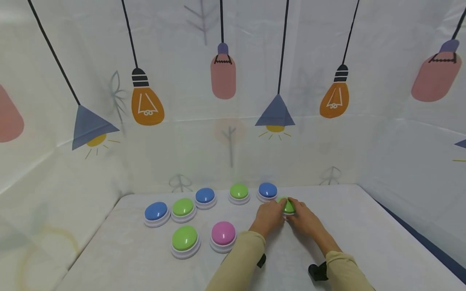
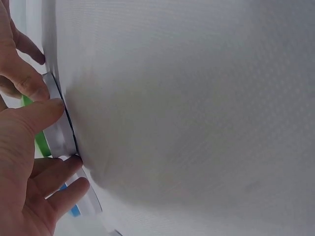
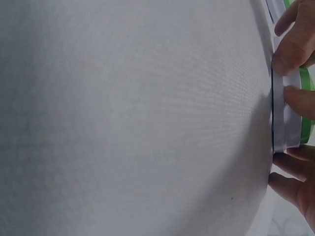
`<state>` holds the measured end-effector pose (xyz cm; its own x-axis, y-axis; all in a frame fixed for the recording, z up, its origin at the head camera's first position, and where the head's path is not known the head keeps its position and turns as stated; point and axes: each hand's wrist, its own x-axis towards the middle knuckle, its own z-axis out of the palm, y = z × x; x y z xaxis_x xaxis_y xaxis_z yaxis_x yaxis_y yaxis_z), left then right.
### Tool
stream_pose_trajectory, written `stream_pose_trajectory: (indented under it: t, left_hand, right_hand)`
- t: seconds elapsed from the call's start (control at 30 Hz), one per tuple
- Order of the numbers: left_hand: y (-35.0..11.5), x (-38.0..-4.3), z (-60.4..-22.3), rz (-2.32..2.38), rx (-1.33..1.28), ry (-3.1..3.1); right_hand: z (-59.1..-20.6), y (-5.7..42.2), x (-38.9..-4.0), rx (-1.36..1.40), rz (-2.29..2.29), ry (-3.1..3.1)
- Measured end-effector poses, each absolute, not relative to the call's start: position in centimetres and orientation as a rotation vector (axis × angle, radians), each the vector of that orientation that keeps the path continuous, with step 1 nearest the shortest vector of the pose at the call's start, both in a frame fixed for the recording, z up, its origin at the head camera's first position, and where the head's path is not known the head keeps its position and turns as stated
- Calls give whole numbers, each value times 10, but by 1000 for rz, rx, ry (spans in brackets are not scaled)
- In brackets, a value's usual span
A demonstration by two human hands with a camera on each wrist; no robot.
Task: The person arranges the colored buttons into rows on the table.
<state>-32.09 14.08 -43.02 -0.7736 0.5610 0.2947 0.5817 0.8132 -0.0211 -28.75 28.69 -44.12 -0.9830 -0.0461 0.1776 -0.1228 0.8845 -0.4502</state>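
Both hands are at a round push button with a green dome [image 1: 289, 207] and white base [image 2: 60, 135], at the right end of the back row. My left hand [image 1: 269, 217] grips its left side, thumb on the base wall and fingers spread round it. From the right side my right hand [image 1: 306, 219] holds the same base, thumb and fingertips on the rim [image 3: 287, 125]. The two thumbs lie close together at the near side. Just behind the left fingers stands a blue button [image 1: 267, 190]. The base appears to rest on the white tabletop.
Leftward along the back are a green button [image 1: 239, 191], a blue one [image 1: 205, 195], another green [image 1: 183, 207] and another blue [image 1: 156, 211]. Nearer stand a pink button [image 1: 223, 233] and a green one [image 1: 185, 238]. A printed curtain [image 1: 247, 153] rises behind the white table [image 1: 138, 258].
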Motion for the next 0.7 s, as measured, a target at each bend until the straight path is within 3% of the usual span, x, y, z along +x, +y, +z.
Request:
stream_pose_trajectory:
  t: [0.7]
  left_hand:
    - [135, -324, -433, -137, -926, -2657]
  right_hand:
    - [-443, 287, -288, 155, 718, -2868]
